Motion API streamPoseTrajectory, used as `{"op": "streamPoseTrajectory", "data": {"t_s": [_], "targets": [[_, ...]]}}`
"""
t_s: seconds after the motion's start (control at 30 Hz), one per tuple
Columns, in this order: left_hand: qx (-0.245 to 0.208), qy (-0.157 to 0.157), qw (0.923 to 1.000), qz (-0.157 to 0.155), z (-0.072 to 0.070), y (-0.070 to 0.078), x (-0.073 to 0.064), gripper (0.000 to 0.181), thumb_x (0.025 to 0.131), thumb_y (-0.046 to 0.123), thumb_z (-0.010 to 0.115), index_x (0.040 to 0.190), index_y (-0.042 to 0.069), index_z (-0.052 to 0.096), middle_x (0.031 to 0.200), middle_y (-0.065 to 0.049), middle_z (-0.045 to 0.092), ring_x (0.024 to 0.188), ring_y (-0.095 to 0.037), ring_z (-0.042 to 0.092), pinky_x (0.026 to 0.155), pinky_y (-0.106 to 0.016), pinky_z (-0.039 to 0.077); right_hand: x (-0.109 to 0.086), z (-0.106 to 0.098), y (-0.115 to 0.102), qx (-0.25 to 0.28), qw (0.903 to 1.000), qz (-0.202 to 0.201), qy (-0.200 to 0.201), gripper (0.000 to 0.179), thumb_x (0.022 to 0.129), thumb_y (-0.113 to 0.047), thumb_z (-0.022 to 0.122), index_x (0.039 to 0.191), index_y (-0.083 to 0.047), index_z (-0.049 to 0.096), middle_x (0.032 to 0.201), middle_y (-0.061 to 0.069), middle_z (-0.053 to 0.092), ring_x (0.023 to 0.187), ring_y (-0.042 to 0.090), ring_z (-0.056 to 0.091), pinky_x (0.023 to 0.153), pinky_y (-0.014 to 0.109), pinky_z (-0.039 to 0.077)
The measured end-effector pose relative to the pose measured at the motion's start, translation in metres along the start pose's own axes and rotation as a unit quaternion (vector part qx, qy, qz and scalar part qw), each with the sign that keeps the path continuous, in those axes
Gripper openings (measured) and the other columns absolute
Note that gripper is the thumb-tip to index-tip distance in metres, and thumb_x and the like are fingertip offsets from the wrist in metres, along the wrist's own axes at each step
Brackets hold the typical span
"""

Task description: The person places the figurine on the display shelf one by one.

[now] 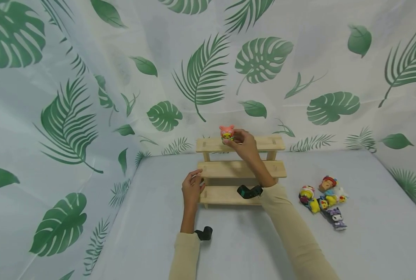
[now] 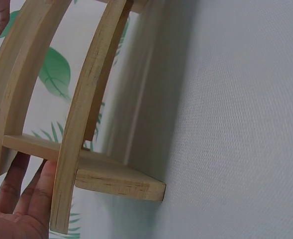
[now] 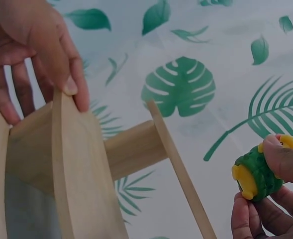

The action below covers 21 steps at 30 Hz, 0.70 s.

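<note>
A small toy figurine (image 1: 227,133) with a pink eared hood is pinched between the thumb and fingers of my right hand (image 1: 243,144). It is held at the left part of the top board; whether its base touches the wood I cannot tell. In the right wrist view the figurine (image 3: 258,172) shows its green body and yellow feet, tilted. My left hand (image 1: 192,186) grips the left end of the three-tier wooden shelf (image 1: 225,169) at its middle board. The right wrist view shows the left hand's (image 3: 34,45) thumb and fingers about that board's edge.
On the table right of the shelf lies a cluster of several toy figurines (image 1: 322,198), one of them purple and white (image 1: 337,218). A white cloth with green leaves (image 1: 124,97) hangs behind and at the sides. Black wrist cameras (image 1: 204,233) sit on both forearms.
</note>
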State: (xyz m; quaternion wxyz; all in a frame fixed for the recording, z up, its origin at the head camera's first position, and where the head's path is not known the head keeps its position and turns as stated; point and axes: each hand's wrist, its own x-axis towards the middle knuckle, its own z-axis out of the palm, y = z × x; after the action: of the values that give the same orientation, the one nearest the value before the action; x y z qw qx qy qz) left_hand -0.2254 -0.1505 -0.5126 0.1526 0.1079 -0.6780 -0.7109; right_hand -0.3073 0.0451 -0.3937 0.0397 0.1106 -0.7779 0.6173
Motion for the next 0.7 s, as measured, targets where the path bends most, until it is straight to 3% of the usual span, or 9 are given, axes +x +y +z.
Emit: {"op": "streamPoseTrajectory", "data": {"t_s": [0.23, 0.47, 0.7], "targets": [[0.002, -0.004, 1.0000, 0.000, 0.000, 0.000, 0.000, 0.023, 0.099, 0.025, 0.060, 0.116, 0.014, 0.070, 0.106, -0.016, 0.071, 0.097, -0.023, 0.069, 0.079, -0.039, 0.061, 0.003, 0.009, 0.002, 0.003, 1.0000, -0.002, 0.000, 0.054, 0.089, -0.025, 0.074, 0.133, -0.001, 0.054, 0.129, 0.019, 0.062, 0.112, 0.032, 0.061, 0.091, 0.038, 0.053], [0.002, -0.026, 0.9996, -0.012, -0.002, 0.030, -0.014, 0.025, 0.100, 0.017, 0.057, 0.120, 0.004, 0.066, 0.110, -0.019, 0.070, 0.103, -0.030, 0.068, 0.089, -0.052, 0.056, 0.006, 0.015, 0.006, 0.000, 0.9999, -0.007, 0.009, 0.051, 0.089, -0.027, 0.073, 0.130, -0.002, 0.056, 0.128, 0.017, 0.061, 0.108, 0.031, 0.062, 0.081, 0.030, 0.053], [0.004, -0.024, 0.9997, -0.009, -0.002, 0.029, -0.014, 0.025, 0.100, 0.017, 0.057, 0.120, 0.005, 0.067, 0.110, -0.019, 0.071, 0.101, -0.025, 0.068, 0.090, -0.054, 0.055, 0.008, 0.019, 0.005, -0.019, 0.9994, -0.026, 0.013, 0.051, 0.088, -0.026, 0.075, 0.129, -0.002, 0.057, 0.124, 0.018, 0.063, 0.105, 0.032, 0.064, 0.084, 0.038, 0.056]]}}
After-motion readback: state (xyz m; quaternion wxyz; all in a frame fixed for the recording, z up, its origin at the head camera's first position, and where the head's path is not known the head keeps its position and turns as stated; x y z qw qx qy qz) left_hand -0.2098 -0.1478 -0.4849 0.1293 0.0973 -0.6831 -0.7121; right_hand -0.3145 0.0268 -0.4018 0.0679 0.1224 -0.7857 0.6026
